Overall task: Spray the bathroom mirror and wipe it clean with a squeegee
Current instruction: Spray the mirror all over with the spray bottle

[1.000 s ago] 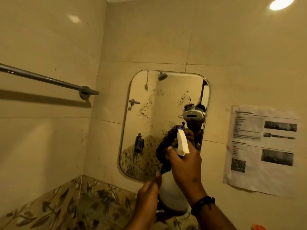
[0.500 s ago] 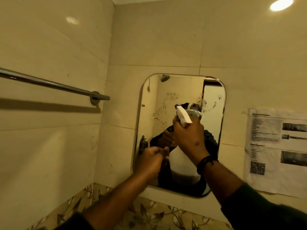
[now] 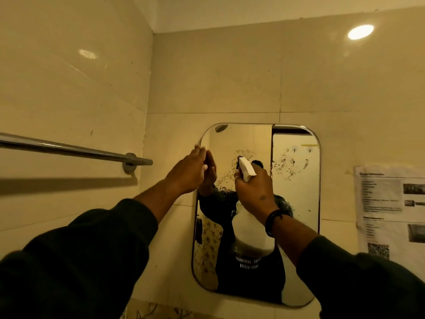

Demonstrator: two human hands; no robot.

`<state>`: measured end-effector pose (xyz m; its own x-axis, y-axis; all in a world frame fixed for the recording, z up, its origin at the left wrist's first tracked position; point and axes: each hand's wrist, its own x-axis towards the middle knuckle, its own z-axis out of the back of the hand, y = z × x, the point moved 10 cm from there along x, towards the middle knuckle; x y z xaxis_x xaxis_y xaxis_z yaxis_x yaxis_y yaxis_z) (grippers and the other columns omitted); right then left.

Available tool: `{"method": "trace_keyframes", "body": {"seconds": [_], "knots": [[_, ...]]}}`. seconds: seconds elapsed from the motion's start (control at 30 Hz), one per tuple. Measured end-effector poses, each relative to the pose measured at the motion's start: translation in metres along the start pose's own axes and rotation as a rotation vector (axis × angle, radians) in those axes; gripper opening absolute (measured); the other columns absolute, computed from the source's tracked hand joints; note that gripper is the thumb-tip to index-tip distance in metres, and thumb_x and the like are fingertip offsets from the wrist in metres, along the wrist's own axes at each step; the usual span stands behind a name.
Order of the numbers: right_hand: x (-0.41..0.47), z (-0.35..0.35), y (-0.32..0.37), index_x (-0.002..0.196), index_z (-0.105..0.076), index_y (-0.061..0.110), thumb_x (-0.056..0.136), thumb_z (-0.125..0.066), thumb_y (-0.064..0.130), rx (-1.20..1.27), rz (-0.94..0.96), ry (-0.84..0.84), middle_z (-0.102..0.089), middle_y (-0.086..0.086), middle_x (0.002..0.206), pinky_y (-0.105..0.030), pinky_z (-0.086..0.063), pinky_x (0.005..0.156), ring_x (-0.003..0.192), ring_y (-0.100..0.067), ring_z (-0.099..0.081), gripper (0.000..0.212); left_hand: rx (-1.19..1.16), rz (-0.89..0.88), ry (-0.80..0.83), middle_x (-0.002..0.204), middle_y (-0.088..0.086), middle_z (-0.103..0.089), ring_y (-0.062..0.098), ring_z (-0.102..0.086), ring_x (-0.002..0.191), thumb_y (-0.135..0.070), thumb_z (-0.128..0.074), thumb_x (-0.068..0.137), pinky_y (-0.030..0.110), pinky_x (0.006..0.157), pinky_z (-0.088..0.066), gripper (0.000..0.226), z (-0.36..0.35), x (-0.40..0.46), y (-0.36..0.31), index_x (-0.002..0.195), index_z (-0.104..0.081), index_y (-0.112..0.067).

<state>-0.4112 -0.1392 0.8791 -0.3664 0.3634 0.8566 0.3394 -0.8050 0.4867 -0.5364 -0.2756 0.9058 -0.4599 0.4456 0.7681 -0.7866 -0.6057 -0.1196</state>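
A rounded rectangular mirror (image 3: 296,203) hangs on the beige tiled wall, with dark speckled smears across its upper half. My right hand (image 3: 255,192) grips the neck of a white spray bottle (image 3: 251,229), whose nozzle points at the glass near the middle. My left hand (image 3: 190,173) rests with fingers together against the mirror's upper left edge and holds nothing. A black band circles my right wrist. No squeegee is in view.
A chrome towel bar (image 3: 69,149) runs along the left wall, ending close to the mirror. A printed paper sheet (image 3: 391,212) is stuck to the wall at the right. Patterned tile (image 3: 161,310) shows below the mirror.
My left hand rose from beside the bottle's base to the mirror's upper left edge. My view moved closer and upward; the bottle stays raised in my right hand.
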Motion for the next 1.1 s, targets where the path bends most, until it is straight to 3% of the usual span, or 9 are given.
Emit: {"method": "trace_keyframes", "body": {"seconds": [0.13,0.23,0.37,0.5,0.83,1.0,1.1], "knots": [[0.007,-0.007,-0.002,0.107,-0.064,0.01,0.092,-0.06,0.028,-0.125,0.037,0.011,-0.058,-0.001,0.083,-0.033,-0.052,0.068,0.076,-0.022,-0.058,0.025,-0.016,0.003,0.179,0.166,0.01,0.004,0.028,-0.007,0.153,-0.019,-0.042,0.105,0.036,0.121,-0.016,0.067,-0.032,0.007,0.011,0.158,-0.002,-0.008],[0.013,-0.004,-0.011,0.099,-0.066,0.011,0.092,-0.057,0.033,-0.158,0.023,-0.021,-0.056,0.002,0.073,-0.038,-0.054,0.067,0.071,-0.023,-0.059,0.026,0.044,0.029,0.183,0.166,0.008,0.011,0.028,-0.018,0.151,-0.015,-0.041,0.105,0.035,0.118,-0.024,0.069,-0.047,0.006,0.022,0.158,0.002,-0.011],[0.016,0.001,-0.021,0.1,-0.068,0.013,0.092,-0.058,0.043,-0.135,-0.005,-0.017,-0.062,0.001,0.077,-0.027,-0.046,0.059,0.07,-0.018,-0.059,0.033,0.081,0.049,0.159,0.165,0.002,0.018,0.029,-0.033,0.145,-0.013,-0.043,0.103,0.035,0.111,-0.036,0.074,-0.051,0.004,0.026,0.158,0.006,-0.017],[0.015,0.003,-0.021,0.108,-0.069,0.014,0.09,-0.06,0.047,-0.13,-0.016,0.002,-0.07,-0.007,0.09,-0.041,-0.056,0.075,0.083,-0.026,-0.063,0.038,0.127,0.057,0.149,0.166,0.003,0.016,0.029,-0.044,0.137,-0.008,-0.047,0.099,0.033,0.103,-0.043,0.079,-0.048,0.005,0.026,0.159,0.003,-0.017],[0.01,0.018,-0.018,0.101,-0.07,0.019,0.085,-0.064,0.051,-0.176,-0.062,-0.01,-0.065,0.0,0.081,-0.053,-0.052,0.086,0.083,-0.027,-0.063,0.036,0.142,0.079,0.134,0.167,0.005,0.0,0.032,-0.039,0.14,0.001,-0.047,0.096,0.035,0.107,-0.04,0.073,-0.041,0.013,0.026,0.159,-0.013,-0.017],[0.009,0.024,-0.014,0.105,-0.073,0.011,0.083,-0.073,0.04,-0.089,-0.034,0.005,-0.066,-0.003,0.08,-0.038,-0.056,0.078,0.081,-0.025,-0.066,0.036,0.113,0.087,0.118,0.167,0.007,-0.001,0.033,-0.041,0.139,-0.001,-0.049,0.096,0.036,0.107,-0.04,0.072,-0.042,0.011,0.024,0.158,-0.016,-0.015],[0.009,0.028,-0.014,0.101,-0.075,0.012,0.081,-0.076,0.036,-0.071,-0.027,-0.01,-0.072,-0.008,0.083,-0.041,-0.059,0.075,0.078,-0.026,-0.067,0.031,0.101,0.099,0.107,0.167,0.006,0.006,0.031,-0.041,0.139,0.001,-0.049,0.095,0.034,0.105,-0.041,0.075,-0.044,0.009,0.023,0.159,-0.012,-0.015]]}}
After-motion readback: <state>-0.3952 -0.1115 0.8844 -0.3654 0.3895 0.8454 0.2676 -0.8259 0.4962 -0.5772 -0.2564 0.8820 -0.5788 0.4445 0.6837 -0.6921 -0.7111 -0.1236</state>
